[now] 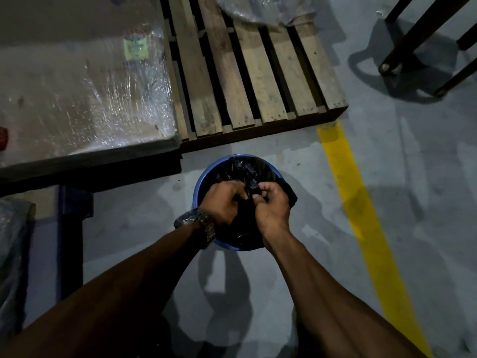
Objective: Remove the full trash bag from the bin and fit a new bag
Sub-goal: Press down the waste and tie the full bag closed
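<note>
Hands meet low in the frame's centre: left hand (224, 202) and right hand (272, 205) both pinch the gathered neck of the crinkled black plastic trash bag (242, 170) inside the round blue plastic bin (200, 180). Knot it tightly before lifting straight up. Contents stay hidden.

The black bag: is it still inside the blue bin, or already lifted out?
Still inside. The black bag sits within the blue bin rim, while the left hand and right hand bunch its top together.
</note>
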Available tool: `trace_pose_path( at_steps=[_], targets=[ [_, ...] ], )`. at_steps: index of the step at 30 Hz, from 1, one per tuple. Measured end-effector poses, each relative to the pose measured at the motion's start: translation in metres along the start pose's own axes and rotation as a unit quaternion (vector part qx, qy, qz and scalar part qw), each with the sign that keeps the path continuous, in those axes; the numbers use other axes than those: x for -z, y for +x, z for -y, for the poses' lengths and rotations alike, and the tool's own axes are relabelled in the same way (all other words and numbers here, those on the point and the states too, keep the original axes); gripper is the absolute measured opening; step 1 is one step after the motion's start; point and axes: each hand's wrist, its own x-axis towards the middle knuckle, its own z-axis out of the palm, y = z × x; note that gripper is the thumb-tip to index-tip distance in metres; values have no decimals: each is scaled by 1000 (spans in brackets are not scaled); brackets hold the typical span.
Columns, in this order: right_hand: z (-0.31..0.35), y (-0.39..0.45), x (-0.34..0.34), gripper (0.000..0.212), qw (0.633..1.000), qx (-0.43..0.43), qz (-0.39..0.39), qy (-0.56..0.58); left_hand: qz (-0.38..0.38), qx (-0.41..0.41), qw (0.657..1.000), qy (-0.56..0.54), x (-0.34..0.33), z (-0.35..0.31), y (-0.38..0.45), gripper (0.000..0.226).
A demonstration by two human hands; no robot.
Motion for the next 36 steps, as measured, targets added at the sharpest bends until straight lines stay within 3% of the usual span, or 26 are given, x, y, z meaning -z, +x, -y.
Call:
trace_pose_path(
  at_steps=[3, 5, 9, 11, 16, 18, 21, 24, 31, 36],
  targets=[
    [1, -4, 0, 24, 999, -12, 2, 36, -31, -31, 988, 149, 0, -9, -1, 23],
    [0, -5, 0, 30, 998, -22, 6, 53, -60, -53, 981, 177, -2, -15, -2, 15],
    [-1, -6, 4, 43, 996, -29, 28, 75, -37, -83, 968, 233, -7, -16, -1, 40],
    [1, -11, 8, 47, 996, -16, 28, 77, -48, -100, 955, 274, -7, -14, -1, 36],
    [-24, -32, 13, 47, 994, 46, -98, 21, -104, -112, 936, 317, -1, -14, -3, 26],
    [-38, -40, 12, 38, 993, 63, -87, -47, -109, -108, 932, 328, 1, -13, -1, 23],
    [-50, -43, -1, 42, 985, 92, 1, -148, -107, -96, 932, 332, 4, -10, 0, 22],
    [-46, -34, -10, 26, 972, 102, -23, -212, -102, -76, 937, 327, 5, -5, -1, 22],
    [-29, -22, 7, 4, 975, 126, -85, -160, -84, -26, 960, 266, 1, 3, 1, 32],
    [-21, -9, 2, 13, 987, 92, -55, -118, -45, 5, 988, 149, 0, -8, -1, 17]
  ],
)
